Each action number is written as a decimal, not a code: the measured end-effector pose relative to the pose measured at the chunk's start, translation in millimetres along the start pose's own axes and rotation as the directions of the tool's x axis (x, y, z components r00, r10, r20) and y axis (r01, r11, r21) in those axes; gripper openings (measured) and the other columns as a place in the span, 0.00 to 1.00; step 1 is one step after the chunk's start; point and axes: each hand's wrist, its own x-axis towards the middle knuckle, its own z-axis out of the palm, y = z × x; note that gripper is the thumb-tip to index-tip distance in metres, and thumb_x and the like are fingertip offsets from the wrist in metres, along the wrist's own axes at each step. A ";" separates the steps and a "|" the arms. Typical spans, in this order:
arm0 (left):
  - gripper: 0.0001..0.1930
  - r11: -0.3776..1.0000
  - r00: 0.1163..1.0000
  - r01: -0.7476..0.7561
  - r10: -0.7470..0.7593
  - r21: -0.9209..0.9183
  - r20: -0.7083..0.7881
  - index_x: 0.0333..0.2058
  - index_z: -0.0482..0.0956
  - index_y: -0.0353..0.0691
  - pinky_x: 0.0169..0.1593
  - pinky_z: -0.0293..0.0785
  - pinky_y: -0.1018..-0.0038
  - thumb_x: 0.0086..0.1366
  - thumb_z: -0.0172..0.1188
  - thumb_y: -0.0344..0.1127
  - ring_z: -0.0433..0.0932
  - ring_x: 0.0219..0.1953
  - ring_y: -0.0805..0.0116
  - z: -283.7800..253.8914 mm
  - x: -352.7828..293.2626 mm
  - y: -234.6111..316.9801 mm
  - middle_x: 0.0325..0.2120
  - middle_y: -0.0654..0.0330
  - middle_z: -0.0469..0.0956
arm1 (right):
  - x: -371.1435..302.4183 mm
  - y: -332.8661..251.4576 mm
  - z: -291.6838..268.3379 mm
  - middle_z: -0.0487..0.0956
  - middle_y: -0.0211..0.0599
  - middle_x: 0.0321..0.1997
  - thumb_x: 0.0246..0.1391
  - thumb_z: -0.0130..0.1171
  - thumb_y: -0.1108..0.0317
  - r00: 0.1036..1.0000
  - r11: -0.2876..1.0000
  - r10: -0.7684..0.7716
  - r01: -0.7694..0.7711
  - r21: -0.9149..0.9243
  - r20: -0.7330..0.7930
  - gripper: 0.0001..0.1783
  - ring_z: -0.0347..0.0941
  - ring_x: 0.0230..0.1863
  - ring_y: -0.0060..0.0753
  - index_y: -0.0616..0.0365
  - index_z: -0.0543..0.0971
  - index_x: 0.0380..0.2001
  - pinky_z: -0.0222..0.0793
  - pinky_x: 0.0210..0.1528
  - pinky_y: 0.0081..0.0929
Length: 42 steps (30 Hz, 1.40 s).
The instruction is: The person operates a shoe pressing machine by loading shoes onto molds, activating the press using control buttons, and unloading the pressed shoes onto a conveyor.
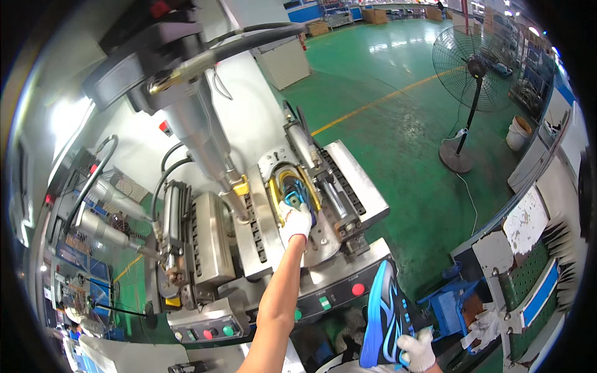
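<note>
My left hand [295, 222], in a white glove, reaches into a metal press machine [323, 239]. Its fingers are closed on the near end of a dark shoe with blue trim [292, 188], which sits in a yellow-edged cradle [274, 198]. Part of that shoe is hidden under the glove. At the lower right my right hand [417, 352], gloved too, grips the near end of a second sneaker [387, 317], black with a bright blue sole. This sneaker is tilted with its far end up, apart from the machine's front panel.
A thick press cylinder [198, 133] slants above the machine, left of my left arm. Red and green buttons [358, 290] line the front panel. To the right are a blue bin [444, 308] and a perforated green conveyor [528, 298]. A pedestal fan [476, 68] stands on the green floor beyond.
</note>
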 end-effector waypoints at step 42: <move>0.49 -0.031 -0.065 0.924 -0.995 -0.380 -0.077 0.69 0.57 0.33 0.64 0.67 0.59 0.58 0.69 0.55 0.74 0.60 0.43 -188.2 -597.1 -134.8 0.59 0.36 0.73 | 373.1 -139.9 200.5 0.74 0.52 0.61 0.57 0.67 0.55 0.585 -0.057 -0.470 0.727 -0.684 0.661 0.36 0.70 0.62 0.49 0.66 0.69 0.61 0.63 0.64 0.41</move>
